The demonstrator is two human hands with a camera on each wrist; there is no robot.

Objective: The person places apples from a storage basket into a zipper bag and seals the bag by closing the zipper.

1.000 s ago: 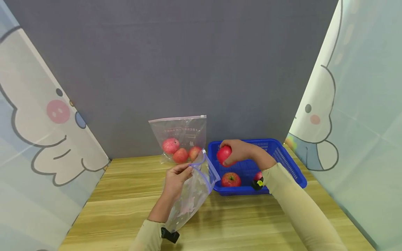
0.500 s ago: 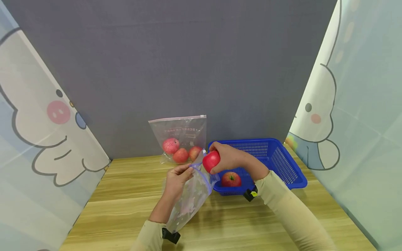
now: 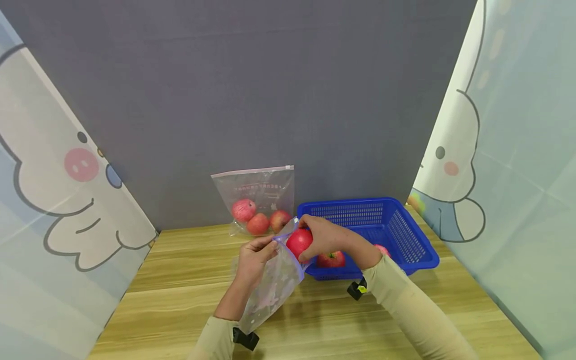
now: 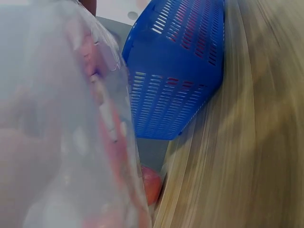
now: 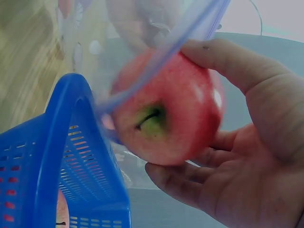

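My left hand pinches the purple-edged rim of a clear zip bag that hangs down over the table. A red apple sits in the grip of my right hand, right at the bag's mouth. The right wrist view shows this apple stem side toward the camera, partly behind the purple zip strip, with thumb and fingers around it. Milky plastic of the bag fills much of the left wrist view and hides the left fingers there.
A blue perforated basket stands at the right, holding an apple near its left corner and another half hidden by my right arm. Behind the hands, a pink-edged zip bag with several apples stands against the grey backdrop.
My right hand has carried the apple left from above the basket to the purple-edged bag's mouth. My left hand keeps its hold on the bag in nearly the same spot.
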